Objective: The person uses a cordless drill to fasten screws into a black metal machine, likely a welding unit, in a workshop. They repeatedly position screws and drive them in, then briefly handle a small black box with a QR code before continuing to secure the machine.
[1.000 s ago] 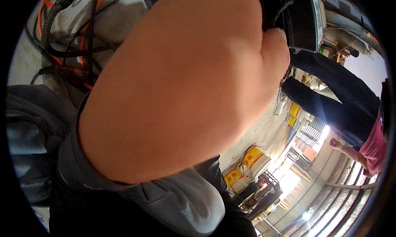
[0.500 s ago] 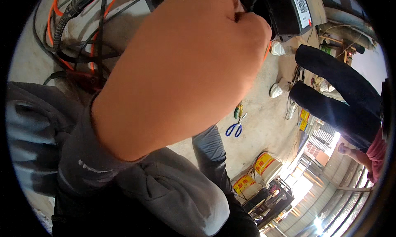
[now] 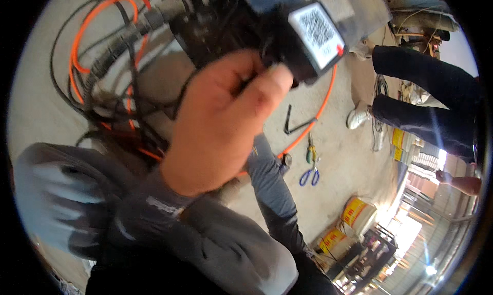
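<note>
A: Head view, then. How much room was there around the black device?

B: Little. It filled the top middle, its upper edge cut by the rim. Below it and to the right the concrete floor lay open; to its left a tangle of black and orange cables crowded the ground.

A: Largest things near it?

B: The person's own grey sleeve ran up from the lower edge toward the device. Right of the device, well apart, stood another person's dark trouser legs with a white shoe. Far below and right of it sat two yellow-labelled buckets.

A: And the smaller bits?

B: An orange hose curved down from under the device. Beside that lay a black L-shaped key, then blue-handled scissors, and a small green-handled tool just above them.

A: The hands?

B: One hand pressed against the device's underside, fingers curled narrow; which hand I cannot tell, nor whether it gripped anything.

A: The device itself?

B: Dark, boxy, a white square label with a red dot on its right face, cables entering from its left.
</note>
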A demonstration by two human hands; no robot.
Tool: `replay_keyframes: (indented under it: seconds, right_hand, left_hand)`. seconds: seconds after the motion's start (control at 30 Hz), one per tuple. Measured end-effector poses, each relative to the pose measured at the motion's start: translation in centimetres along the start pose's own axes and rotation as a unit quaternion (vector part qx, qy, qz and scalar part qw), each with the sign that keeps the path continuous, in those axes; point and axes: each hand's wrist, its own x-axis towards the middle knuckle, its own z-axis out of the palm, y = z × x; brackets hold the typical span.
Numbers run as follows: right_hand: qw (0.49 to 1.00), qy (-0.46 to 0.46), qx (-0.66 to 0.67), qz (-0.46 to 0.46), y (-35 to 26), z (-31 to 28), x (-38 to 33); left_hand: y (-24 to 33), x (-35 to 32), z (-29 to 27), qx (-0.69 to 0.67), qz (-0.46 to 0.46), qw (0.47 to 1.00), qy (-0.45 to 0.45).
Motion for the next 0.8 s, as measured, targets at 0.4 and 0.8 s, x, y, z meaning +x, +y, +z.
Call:
replay_keyframes:
  seconds: [0.4, 0.8]
  right_hand:
    - [0.999, -0.021, -0.032, -0.012, -0.7, -0.3, 0.9]
    - [0.998, 0.059, 0.023, 0.013, 1.4, -0.4, 1.5]
  left_hand:
    - [1.2, -0.9, 0.5, 0.081, 0.004, 0.996, -0.022]
    - [3.0, 0.6, -0.9, 0.279, 0.015, 0.96, -0.026]
